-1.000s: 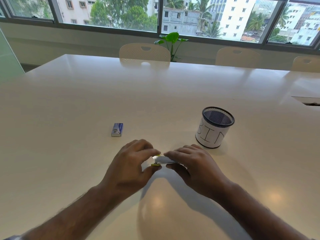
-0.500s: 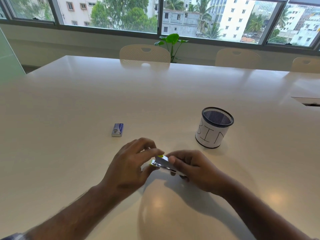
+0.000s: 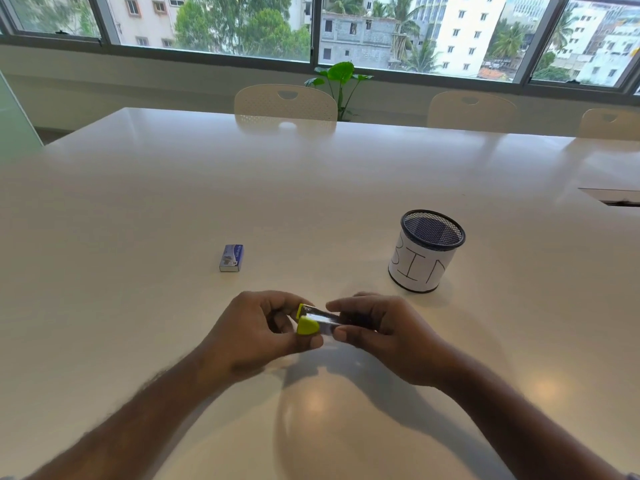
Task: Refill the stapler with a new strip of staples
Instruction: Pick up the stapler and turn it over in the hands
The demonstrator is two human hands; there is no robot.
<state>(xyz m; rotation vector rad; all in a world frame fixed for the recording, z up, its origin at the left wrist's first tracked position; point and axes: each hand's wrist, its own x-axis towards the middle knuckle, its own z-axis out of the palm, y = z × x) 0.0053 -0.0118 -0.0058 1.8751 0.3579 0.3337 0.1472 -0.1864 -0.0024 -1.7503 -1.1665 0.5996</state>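
Note:
A small stapler (image 3: 317, 321) with a metal body and a yellow-green end is held just above the white table (image 3: 173, 202), between both hands. My left hand (image 3: 258, 332) pinches its yellow-green end with thumb and fingers. My right hand (image 3: 377, 332) grips the metal body from the right; most of the stapler is hidden under its fingers. A small blue staple box (image 3: 231, 258) lies shut on the table, beyond and left of my left hand.
A black mesh cup (image 3: 426, 251) wrapped in white paper lettered "BIN" stands to the right, beyond my right hand. Pale chairs (image 3: 285, 105) line the table's far edge, with a potted plant (image 3: 341, 76) behind them. A cable cut-out (image 3: 613, 199) sits at the far right.
Both hands have lifted and turned the stapler, so its yellow-green end now faces me. My left hand has closed round that end.

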